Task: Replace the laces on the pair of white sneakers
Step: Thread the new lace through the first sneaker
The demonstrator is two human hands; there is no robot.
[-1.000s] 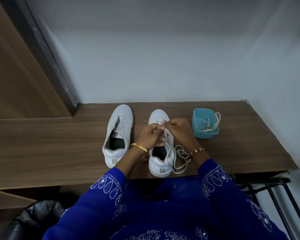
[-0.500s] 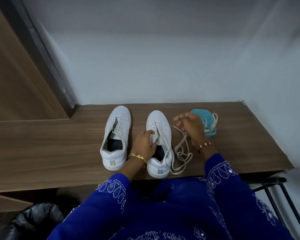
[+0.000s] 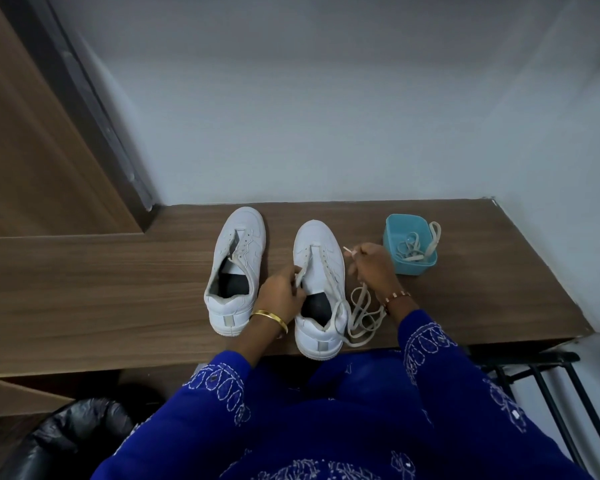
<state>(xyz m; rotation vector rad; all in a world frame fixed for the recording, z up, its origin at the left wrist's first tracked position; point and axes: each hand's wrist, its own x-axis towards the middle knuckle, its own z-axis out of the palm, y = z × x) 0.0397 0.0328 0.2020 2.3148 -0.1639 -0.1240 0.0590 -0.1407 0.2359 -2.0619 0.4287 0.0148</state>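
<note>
Because she works seated at its near edge, the wooden bench (image 3: 84, 282) holds everything within easy reach, heels toward her. On the left stands the left sneaker (image 3: 234, 268), its eyelets bare, set aside, I'd judge, until its turn. Just right of it is the right sneaker (image 3: 321, 282), the one in hand. Her left hand (image 3: 281, 292) rests at its left side, fingers curled and pinching a lace end by the tongue, probably to steady the shoe while the lace is worked. Her right hand (image 3: 373, 268), just right of the shoe, has its fingers closed together on the other lace tip, lifted clear as if drawn out of an eyelet. Far right sits a blue tub (image 3: 392, 237) with a lace bundled inside, one loop draped over its rim. Smallest, the loose lace (image 3: 361, 317) trails in coils beside the heel.
</note>
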